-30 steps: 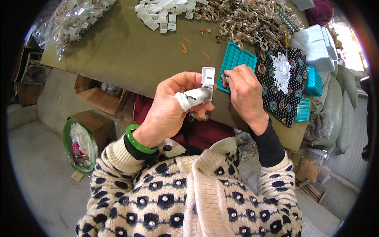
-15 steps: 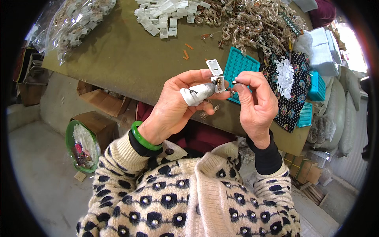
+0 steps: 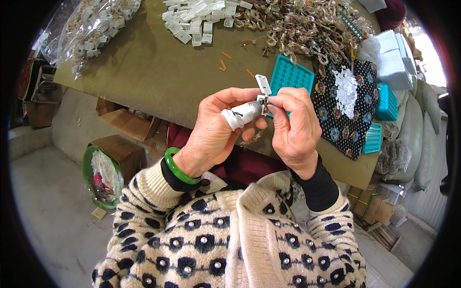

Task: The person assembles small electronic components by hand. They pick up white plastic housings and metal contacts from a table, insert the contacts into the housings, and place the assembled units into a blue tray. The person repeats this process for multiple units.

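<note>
My left hand [image 3: 206, 125] grips a small white plastic case [image 3: 262, 99] whose hinged lid [image 3: 263, 84] stands raised. White tape and a grey-smudged covering wrap one of its fingers. Thin wires hang below those fingers. Pinched together, the fingertips of my right hand [image 3: 297, 127] meet the case's right side. The small shiny metal piece they hold is mostly hidden now. Just behind the right hand lies a teal tray [image 3: 292, 79] with rows of round pockets.
Several white cases [image 3: 199, 19] lie heaped at the far side, beside tangled clear wire bundles [image 3: 307, 29]. Orange strips [image 3: 222, 65] are scattered on the green table [image 3: 144, 72]. White pieces [image 3: 345, 93] rest on a dark patterned cloth [image 3: 331, 125]; a filled plastic bag [image 3: 98, 33] sits far left.
My right hand has moved left, bringing its fingertips from beside the white case up against it. The case has tilted slightly, its lid still raised.
</note>
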Demonstrator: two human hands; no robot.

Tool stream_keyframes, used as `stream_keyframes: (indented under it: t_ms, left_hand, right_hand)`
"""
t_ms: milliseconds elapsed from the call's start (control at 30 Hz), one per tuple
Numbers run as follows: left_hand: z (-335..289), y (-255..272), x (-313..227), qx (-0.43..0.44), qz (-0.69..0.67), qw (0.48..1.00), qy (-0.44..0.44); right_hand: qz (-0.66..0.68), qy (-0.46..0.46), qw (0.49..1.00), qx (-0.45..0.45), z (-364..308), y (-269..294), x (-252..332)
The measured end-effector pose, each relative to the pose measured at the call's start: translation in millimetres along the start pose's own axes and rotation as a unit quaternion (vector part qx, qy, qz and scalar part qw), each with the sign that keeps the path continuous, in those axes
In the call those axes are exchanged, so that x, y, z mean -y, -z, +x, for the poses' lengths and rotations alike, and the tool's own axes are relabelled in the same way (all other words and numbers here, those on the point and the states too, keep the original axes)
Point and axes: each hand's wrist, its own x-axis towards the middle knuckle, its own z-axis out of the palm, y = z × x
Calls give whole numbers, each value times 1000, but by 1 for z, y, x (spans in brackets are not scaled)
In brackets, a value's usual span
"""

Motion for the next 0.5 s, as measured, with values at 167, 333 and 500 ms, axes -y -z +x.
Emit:
stream_keyframes:
  t_ms: [167,333,500]
  left_hand:
    - [-3,-1,0,8,3,1000,-6]
    - [-8,-1,-3,83,72,992,-53]
    - [-13,-1,-6,89,110,987,-82]
  right_hand:
    - [123,-132,981,69,1,12,3]
    - [562,-428,707,34,2,20,14]
    - [564,-432,701,52,7,18,22]
